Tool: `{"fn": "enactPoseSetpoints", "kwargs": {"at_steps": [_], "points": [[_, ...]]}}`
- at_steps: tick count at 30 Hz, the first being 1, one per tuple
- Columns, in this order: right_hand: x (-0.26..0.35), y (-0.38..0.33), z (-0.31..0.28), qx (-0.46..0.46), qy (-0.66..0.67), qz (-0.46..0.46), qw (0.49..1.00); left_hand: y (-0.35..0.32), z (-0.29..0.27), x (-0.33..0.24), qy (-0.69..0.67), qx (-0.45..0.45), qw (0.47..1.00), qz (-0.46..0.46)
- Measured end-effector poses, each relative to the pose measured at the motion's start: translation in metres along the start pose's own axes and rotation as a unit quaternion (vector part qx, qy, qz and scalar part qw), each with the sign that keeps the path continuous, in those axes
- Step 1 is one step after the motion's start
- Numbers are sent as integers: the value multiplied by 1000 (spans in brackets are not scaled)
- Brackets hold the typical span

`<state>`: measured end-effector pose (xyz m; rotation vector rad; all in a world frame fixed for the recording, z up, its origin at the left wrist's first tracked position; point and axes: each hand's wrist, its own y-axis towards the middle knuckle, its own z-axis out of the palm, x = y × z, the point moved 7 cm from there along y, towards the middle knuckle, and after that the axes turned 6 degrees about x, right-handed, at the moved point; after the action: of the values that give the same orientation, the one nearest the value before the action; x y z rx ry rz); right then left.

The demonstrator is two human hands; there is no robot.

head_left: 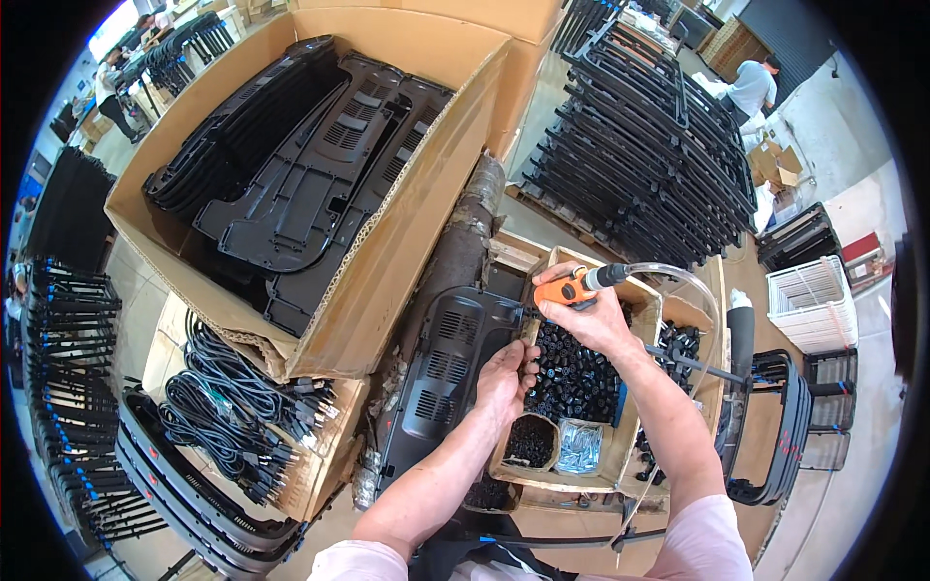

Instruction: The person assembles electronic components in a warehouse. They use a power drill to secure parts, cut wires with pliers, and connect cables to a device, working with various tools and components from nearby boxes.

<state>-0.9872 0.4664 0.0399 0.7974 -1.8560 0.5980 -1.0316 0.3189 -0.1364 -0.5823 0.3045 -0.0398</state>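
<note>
The orange powered screwdriver (573,289) is clenched in the right hand (593,320), its grip closed round the body; the tool's long axis is laid nearly level, the dark hose end pointing away to the right and the working tip pointing left toward the black vented panel (446,373); the panel is found just left of and below that grip, its length running from upper right down to lower left. The left hand (504,380) is pressed on the panel's right edge, fingers curled over it in a holding grip, directly below the right hand and nearer the panel; whether a small part is pinched there cannot be told. A clear hose (678,281) arcs off right from the tool; beneath the right hand lies a cardboard tray of small black parts (576,373), with a cup of silver screws (579,447) nearer the body; a large carton of black mouldings (291,174) stands up-left, coiled black cables (228,412) down-left; nothing stands between tip and panel.
</note>
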Motion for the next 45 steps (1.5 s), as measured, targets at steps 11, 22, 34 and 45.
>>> {"fn": "enactPoseSetpoints", "kwargs": {"at_steps": [11, 22, 34, 45], "points": [[-6, -5, 0, -69, 66, 21, 995, 20, 15, -7, -49, -31, 998, -39], [37, -36, 1, -42, 134, -20, 990, 27, 25, -31, -201, -4, 980, -15], [45, -1, 18, -29, 133, -37, 990, 25, 28, -60, -190, 15, 982, -3], [22, 43, 38, -15, 115, -19, 993, -18, 12, -37, -51, 76, 995, -25]]}}
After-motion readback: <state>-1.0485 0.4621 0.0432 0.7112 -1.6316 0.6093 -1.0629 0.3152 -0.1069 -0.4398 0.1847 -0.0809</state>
